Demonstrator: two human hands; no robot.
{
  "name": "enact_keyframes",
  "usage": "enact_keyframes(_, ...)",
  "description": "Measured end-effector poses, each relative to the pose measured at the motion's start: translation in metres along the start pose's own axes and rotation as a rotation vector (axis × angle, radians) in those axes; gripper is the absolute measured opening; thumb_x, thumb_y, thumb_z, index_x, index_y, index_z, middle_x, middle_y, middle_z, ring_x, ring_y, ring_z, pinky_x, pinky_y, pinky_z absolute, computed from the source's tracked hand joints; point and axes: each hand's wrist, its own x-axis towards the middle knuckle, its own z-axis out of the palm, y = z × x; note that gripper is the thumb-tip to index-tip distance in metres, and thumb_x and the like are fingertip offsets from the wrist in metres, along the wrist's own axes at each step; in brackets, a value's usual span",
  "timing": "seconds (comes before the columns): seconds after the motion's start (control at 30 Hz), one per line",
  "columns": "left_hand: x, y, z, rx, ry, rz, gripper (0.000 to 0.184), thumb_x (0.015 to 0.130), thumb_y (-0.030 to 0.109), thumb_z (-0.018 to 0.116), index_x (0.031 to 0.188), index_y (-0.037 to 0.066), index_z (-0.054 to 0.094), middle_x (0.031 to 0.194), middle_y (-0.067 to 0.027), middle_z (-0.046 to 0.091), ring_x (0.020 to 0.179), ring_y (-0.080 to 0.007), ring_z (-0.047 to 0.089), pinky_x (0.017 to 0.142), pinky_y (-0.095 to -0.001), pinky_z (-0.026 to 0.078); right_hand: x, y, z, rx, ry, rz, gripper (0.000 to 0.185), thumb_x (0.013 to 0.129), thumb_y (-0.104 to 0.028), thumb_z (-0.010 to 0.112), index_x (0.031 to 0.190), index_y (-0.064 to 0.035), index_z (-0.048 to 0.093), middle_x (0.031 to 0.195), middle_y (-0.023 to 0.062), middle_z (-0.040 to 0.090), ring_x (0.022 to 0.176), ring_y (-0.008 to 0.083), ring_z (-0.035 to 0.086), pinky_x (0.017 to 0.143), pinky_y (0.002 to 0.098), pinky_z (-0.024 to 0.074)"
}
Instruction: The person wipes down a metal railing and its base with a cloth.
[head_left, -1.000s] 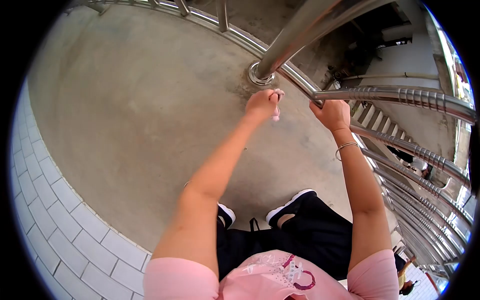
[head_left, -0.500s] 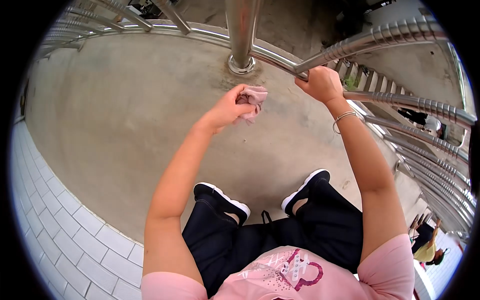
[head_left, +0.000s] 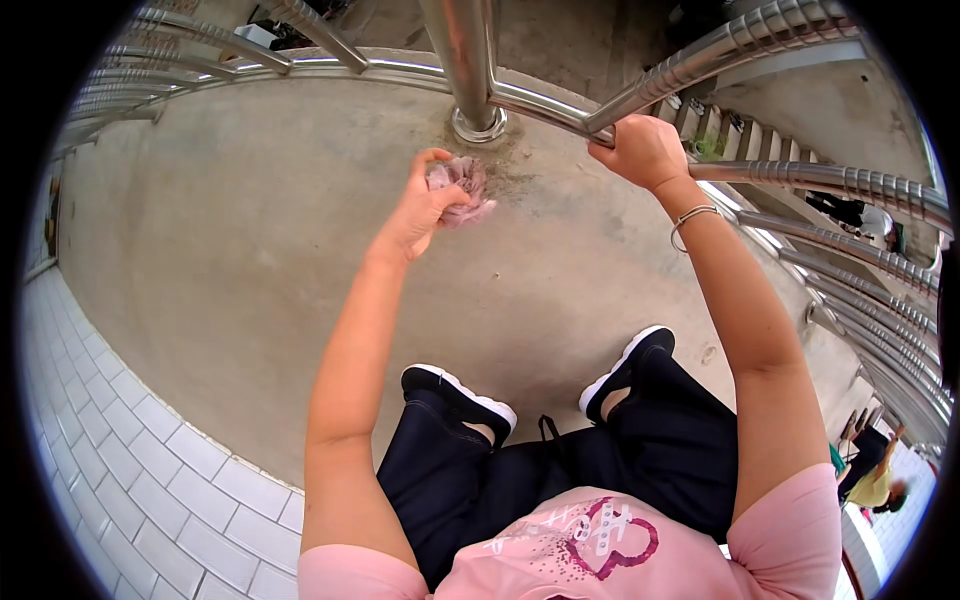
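Observation:
A crumpled pink cloth (head_left: pixel 462 192) is gripped in my left hand (head_left: pixel 415 208), thumb across it and fingers behind. The hand is over the concrete floor, just left of and below the round base flange (head_left: pixel 479 126) of a thick steel post (head_left: pixel 461 50). My right hand (head_left: pixel 645 152) is wrapped round the lower steel rail (head_left: pixel 545 108), close to where a slanted baluster joins it. A thin bracelet (head_left: pixel 690 222) circles my right wrist.
The steel railing runs along the far edge and down the right, with spiral-banded balusters (head_left: pixel 810 178). Beyond it are stairs (head_left: pixel 745 140) and people lower down. White tiles (head_left: pixel 150 450) line the left side. My dark shoes (head_left: pixel 460 400) stand on the concrete floor (head_left: pixel 250 260).
My left hand has moved left with the cloth, and its fingers have opened out somewhat around it. My right hand stays on the rail. The view has shifted slightly.

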Motion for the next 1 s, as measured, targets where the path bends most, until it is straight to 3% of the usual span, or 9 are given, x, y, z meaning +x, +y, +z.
enact_keyframes(0.1,0.007,0.003,-0.009,0.036,0.117,0.043,0.038,0.073,-0.001,0.062,0.108,0.009,0.052,0.091,-0.0068,0.056,0.084,-0.0199,0.058,0.065,-0.0354,0.049,0.0,0.001,0.0,-0.001,-0.004,-0.008,0.03,0.077,-0.037,0.065,0.097,-0.0141,0.068,0.078,0.0102,0.067,0.076,0.0283,0.064,0.069,0.0393,0.0513)
enact_keyframes(0.17,0.033,0.0,-0.034,-0.128,-0.022,0.081,0.031,0.074,-0.006,0.057,0.104,0.003,0.052,0.091,-0.0105,0.057,0.084,-0.0219,0.059,0.07,-0.0347,0.051,0.0,0.0,0.0,-0.005,-0.004,-0.013,0.03,0.077,-0.037,0.065,0.097,-0.014,0.068,0.078,0.0103,0.067,0.077,0.0283,0.064,0.069,0.0393,0.0513)
enact_keyframes(0.4,0.069,0.017,0.002,-0.529,-0.073,0.345,0.016,0.076,-0.01,0.048,0.087,-0.001,0.054,0.089,-0.0133,0.059,0.088,-0.0243,0.061,0.073,-0.0365,0.054,0.002,-0.001,0.0,-0.028,-0.011,-0.006,0.031,0.077,-0.037,0.064,0.092,-0.0112,0.069,0.077,0.0116,0.067,0.075,0.029,0.064,0.069,0.0391,0.0515)
enact_keyframes(0.5,0.092,-0.001,0.007,-0.314,-0.002,0.344,0.021,0.076,-0.012,0.048,0.094,-0.001,0.049,0.093,-0.0126,0.058,0.088,-0.0234,0.061,0.069,-0.0389,0.056,0.002,-0.002,0.001,-0.023,0.002,-0.005,0.031,0.076,-0.038,0.064,0.088,-0.0093,0.069,0.074,0.0122,0.066,0.072,0.0295,0.064,0.067,0.039,0.0517)
enact_keyframes(0.57,0.098,-0.007,0.015,-0.289,0.307,0.284,0.032,0.077,-0.013,0.051,0.105,0.001,0.043,0.099,-0.0123,0.056,0.083,-0.0222,0.062,0.062,-0.0382,0.056,0.003,-0.002,0.002,-0.019,0.016,-0.013,0.031,0.076,-0.038,0.064,0.085,-0.0083,0.069,0.072,0.0125,0.066,0.071,0.0299,0.064,0.066,0.0389,0.0517)
enact_keyframes(0.6,0.098,-0.009,0.009,-0.214,0.234,0.223,0.043,0.079,-0.009,0.056,0.115,0.004,0.038,0.105,-0.0094,0.055,0.097,-0.025,0.061,0.075,-0.0389,0.056,0.003,-0.001,0.003,-0.017,0.033,-0.022,0.032,0.075,-0.038,0.064,0.081,-0.0072,0.069,0.071,0.013,0.066,0.069,0.0303,0.064,0.065,0.039,0.0517)
enact_keyframes(0.73,0.107,-0.018,0.005,-0.092,0.287,0.265,0.039,0.078,-0.005,0.06,0.11,0.004,0.04,0.104,-0.009,0.055,0.096,-0.0234,0.06,0.078,-0.0405,0.055,0.005,0.002,0.01,-0.016,0.073,-0.046,0.036,0.074,-0.04,0.064,0.068,-0.0045,0.067,0.068,0.0146,0.064,0.065,0.0312,0.063,0.062,0.0393,0.0514)
enact_keyframes(0.8,0.111,-0.019,0.004,0.074,0.362,0.411,0.035,0.078,-0.003,0.061,0.107,0.003,0.043,0.098,-0.011,0.058,0.085,-0.0215,0.063,0.066,-0.0388,0.057,0.006,0.004,0.014,-0.017,0.08,-0.051,0.036,0.073,-0.039,0.064,0.067,-0.0041,0.066,0.068,0.0149,0.064,0.064,0.0314,0.062,0.061,0.0396,0.0512)
enact_keyframes(1.0,0.121,-0.01,0.006,0.438,0.562,0.377,0.03,0.074,-0.001,0.061,0.1,0.006,0.048,0.087,-0.0124,0.064,0.055,-0.0255,0.063,0.038,-0.0357,0.05,0.007,0.005,0.017,-0.019,0.111,-0.068,0.036,0.074,-0.039,0.064,0.066,-0.0039,0.064,0.065,0.015,0.062,0.062,0.0332,0.061,0.06,0.0411,0.0499)
